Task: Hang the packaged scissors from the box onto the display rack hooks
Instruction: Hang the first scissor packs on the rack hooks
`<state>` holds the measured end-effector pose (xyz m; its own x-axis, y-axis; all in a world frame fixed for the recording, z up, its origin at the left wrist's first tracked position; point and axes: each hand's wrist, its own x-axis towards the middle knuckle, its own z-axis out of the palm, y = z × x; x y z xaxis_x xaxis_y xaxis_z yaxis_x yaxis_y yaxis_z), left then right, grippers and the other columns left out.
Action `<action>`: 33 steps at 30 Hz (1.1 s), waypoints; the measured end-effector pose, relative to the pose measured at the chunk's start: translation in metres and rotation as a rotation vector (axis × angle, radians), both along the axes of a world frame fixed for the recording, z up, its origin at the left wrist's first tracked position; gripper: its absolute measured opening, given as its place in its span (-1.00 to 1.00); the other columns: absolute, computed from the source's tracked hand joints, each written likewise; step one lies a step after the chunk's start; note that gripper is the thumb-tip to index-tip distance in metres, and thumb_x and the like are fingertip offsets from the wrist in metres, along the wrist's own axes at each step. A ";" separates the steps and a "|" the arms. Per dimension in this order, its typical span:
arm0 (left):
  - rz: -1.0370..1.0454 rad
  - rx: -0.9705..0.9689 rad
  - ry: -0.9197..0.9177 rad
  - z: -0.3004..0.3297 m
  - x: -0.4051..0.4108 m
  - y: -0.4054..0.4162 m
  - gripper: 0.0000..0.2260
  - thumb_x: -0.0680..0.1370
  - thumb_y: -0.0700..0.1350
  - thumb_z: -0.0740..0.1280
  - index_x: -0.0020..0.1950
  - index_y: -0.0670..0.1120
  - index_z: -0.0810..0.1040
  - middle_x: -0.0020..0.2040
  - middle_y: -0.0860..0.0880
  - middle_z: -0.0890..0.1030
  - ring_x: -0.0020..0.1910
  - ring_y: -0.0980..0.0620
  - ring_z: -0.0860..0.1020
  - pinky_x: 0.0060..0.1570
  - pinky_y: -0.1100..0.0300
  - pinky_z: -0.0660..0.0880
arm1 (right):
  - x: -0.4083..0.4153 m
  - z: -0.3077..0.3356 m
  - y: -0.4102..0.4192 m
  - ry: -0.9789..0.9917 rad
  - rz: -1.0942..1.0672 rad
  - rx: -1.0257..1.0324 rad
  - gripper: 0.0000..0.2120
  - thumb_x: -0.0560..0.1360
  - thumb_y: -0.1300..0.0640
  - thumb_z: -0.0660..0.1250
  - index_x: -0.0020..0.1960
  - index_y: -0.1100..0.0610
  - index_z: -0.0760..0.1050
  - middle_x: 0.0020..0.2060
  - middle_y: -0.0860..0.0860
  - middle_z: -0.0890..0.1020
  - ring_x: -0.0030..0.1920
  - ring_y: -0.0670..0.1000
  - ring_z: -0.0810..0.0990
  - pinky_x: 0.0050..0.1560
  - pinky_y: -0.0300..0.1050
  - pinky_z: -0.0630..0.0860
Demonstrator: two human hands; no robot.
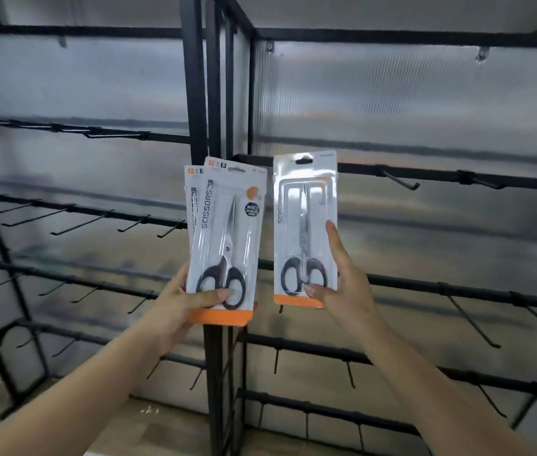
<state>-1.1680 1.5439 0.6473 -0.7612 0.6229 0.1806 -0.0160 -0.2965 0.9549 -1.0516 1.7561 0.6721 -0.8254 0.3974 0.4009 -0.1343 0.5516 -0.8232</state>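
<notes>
Nearest the viewer, two bare forearms reach up and forward. The left hand (184,299) grips the lower end of a fanned pair of white-and-orange blister packs of black-handled scissors (227,238), thumb pressed across the front pack's handle loops, fingers hidden behind the cards. The right hand (343,284) holds a single clear-fronted scissors pack with an orange base strip (303,232) upright, thumb on its lower front and one finger extended along its right edge. This pack's slotted hang hole (304,160) sits at the top, level with a black horizontal rail. Just right of the right hand's pack and a little above the fingertips, a bare black wire hook (402,182) projects from that rail; further hooks line the black metal display rack (194,93) beyond, backed by translucent ribbed panels. The step in hand appears to be presenting the single pack for hanging; the next move probably calls for shifting it rightward, aligning slot with hook tip, then pushing it on. The supply box is out of view.
</notes>
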 end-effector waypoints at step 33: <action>-0.193 0.044 -0.001 -0.002 -0.017 0.030 -0.42 0.26 -0.29 0.52 0.20 0.05 0.45 -0.04 0.03 0.69 -0.07 0.04 0.66 -0.20 0.23 0.57 | -0.025 -0.001 -0.039 0.083 -0.015 -0.153 -0.62 0.46 0.01 0.36 0.25 -0.13 0.39 -0.11 -0.16 0.51 -0.07 -0.18 0.55 -0.19 -0.32 0.53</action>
<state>-1.1845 1.5740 0.6451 -0.6285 0.7489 0.2098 -0.0778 -0.3290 0.9411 -1.0768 1.7169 0.6713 -0.7856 0.4715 0.4008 -0.1974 0.4228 -0.8844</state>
